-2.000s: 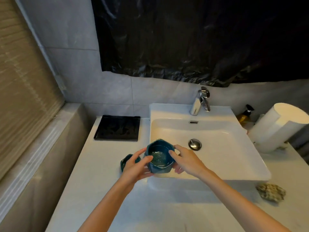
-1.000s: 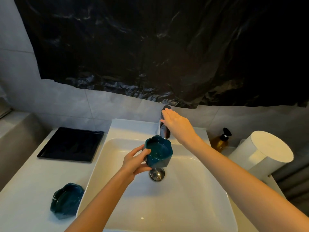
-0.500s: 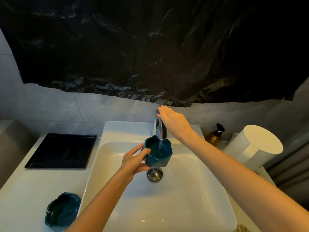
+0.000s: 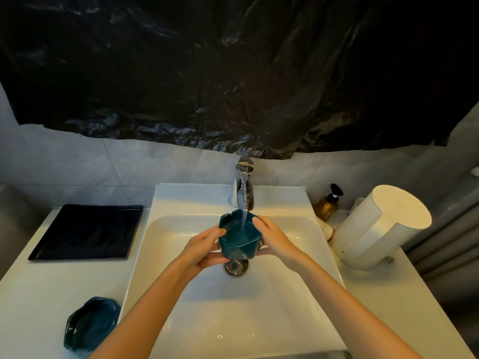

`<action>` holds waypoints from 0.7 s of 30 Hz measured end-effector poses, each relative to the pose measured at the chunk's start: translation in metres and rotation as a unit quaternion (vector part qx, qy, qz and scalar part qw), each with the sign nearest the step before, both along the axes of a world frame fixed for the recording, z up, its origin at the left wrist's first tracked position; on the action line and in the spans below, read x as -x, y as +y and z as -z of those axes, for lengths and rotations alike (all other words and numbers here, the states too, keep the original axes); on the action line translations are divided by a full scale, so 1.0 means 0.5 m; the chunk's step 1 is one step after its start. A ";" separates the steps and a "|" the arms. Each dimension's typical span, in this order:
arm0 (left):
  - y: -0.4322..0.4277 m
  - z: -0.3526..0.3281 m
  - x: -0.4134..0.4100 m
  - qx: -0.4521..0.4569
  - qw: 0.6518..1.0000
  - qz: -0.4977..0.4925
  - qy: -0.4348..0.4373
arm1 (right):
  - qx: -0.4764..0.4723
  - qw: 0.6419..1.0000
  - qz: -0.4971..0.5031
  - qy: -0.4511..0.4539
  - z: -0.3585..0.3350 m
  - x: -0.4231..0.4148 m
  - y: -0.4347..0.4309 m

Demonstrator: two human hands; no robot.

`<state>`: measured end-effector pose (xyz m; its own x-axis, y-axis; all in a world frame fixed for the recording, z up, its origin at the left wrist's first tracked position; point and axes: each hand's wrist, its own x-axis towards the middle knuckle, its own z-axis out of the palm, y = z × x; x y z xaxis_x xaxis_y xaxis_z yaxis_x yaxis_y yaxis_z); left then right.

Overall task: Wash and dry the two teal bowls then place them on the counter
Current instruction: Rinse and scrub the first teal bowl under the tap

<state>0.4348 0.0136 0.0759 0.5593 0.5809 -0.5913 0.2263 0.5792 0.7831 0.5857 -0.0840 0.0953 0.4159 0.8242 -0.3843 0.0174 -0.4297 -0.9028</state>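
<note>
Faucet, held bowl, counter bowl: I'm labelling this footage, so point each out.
faucet [image 4: 244, 196], head view, spout.
held bowl [image 4: 237, 251], head view, front wall.
counter bowl [image 4: 92, 323], head view, inner hollow.

held teal bowl [image 4: 238, 238]: glazed ceramic by the look, glossy, wet. second teal bowl [image 4: 90, 323]: same glossy glaze. counter [image 4: 51, 294]: white, smooth. sink basin [image 4: 197, 200]: white, smooth, glossy. faucet [image 4: 245, 187], drain stopper [image 4: 236, 266]: polished metal. wall sheet [image 4: 233, 73]: black plastic film, crinkled, shiny. tray [image 4: 88, 231]: black, matt. pump bottle [image 4: 328, 207]: amber, glossy. cylindrical container [image 4: 375, 229]: white, smooth, matt. wall tiles [image 4: 64, 161]: pale grey, smooth.
</note>
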 end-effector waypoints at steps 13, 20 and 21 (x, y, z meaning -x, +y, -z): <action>0.021 0.010 0.004 -0.123 0.991 0.027 0.036 | 0.033 0.997 -0.069 -0.014 0.035 -0.021 0.002; 0.008 0.067 -0.011 -0.266 0.963 0.023 -0.025 | -0.023 0.994 -0.016 -0.104 0.093 -0.034 0.007; 0.008 0.077 -0.010 -0.298 0.954 0.028 -0.033 | -0.031 0.992 -0.013 -0.120 0.102 -0.032 0.009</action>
<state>0.4396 0.0176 0.0372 0.6232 0.7715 -0.1281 0.1828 0.0156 0.9830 0.6015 -0.0793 0.0443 0.4685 0.8545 -0.2245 0.2457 -0.3701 -0.8959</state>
